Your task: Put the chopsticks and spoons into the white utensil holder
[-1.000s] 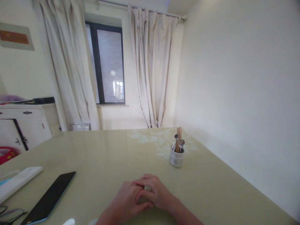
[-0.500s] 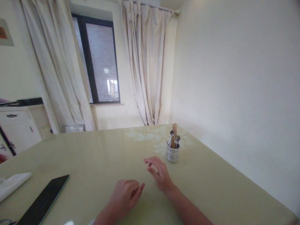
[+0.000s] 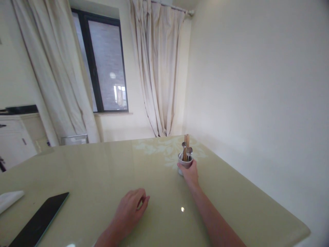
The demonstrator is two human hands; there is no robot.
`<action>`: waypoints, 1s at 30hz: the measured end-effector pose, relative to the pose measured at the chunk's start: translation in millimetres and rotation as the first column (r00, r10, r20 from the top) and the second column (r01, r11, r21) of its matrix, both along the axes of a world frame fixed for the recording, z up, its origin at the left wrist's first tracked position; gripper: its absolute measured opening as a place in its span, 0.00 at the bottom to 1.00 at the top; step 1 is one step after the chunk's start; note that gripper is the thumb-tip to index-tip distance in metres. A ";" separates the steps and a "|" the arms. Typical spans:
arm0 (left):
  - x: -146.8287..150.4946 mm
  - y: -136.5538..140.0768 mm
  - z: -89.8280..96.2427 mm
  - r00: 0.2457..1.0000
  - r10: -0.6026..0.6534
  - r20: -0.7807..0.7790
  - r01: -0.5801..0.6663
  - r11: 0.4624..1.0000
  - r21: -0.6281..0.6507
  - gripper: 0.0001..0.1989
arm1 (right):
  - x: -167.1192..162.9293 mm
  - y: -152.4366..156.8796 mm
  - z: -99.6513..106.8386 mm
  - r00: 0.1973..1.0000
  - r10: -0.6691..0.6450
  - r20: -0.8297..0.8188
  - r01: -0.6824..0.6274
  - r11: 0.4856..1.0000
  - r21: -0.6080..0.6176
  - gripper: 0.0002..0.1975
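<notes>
A light-grey utensil holder [image 3: 182, 159] stands on the table at centre right, with wooden chopsticks [image 3: 186, 145] and metal spoons [image 3: 189, 151] upright in it. My right hand [image 3: 190, 171] grips this holder from the near side, its thumb at the left and its fingers round the right wall. The hand covers much of the holder's lower wall. Further left and nearer to me is my left hand [image 3: 133, 204], its fingers loosely curled and the thumb close to them. Nothing shows in that hand.
A glossy pale-green table [image 3: 97, 175] fills the lower view, its right edge running along a white wall [image 3: 257, 85]. At the left lie a dark flat slab [image 3: 41, 219] and a white object [image 3: 10, 200]. Behind are curtains [image 3: 159, 68], a window [image 3: 106, 61] and a white cabinet [image 3: 17, 137].
My right hand has moved forward and right from beside the utensil holder and closed round it. My left hand has stayed near the same spot, fingers curled. The view has turned slightly right.
</notes>
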State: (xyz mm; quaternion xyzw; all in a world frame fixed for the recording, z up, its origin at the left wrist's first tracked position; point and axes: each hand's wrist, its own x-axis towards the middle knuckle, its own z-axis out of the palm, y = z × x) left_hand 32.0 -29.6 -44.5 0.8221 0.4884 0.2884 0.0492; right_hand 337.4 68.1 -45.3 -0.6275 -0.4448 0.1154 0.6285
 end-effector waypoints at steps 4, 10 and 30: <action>0.2 1.7 -1.8 0.999 0.024 0.048 -0.021 0.999 -0.050 0.17 | -7.7 -4.5 3.3 1.000 0.004 -0.001 -0.004 0.996 -0.090 0.32; 9.8 -2.0 5.4 0.945 0.020 0.326 0.061 0.970 -0.234 0.17 | -46.3 -29.1 9.5 0.838 0.532 -0.123 -0.538 0.843 -0.013 0.33; 5.3 4.2 17.2 0.583 -0.023 0.812 0.498 0.800 -0.335 0.40 | -96.6 -82.6 23.2 0.290 0.947 -0.139 -0.954 0.298 0.041 0.44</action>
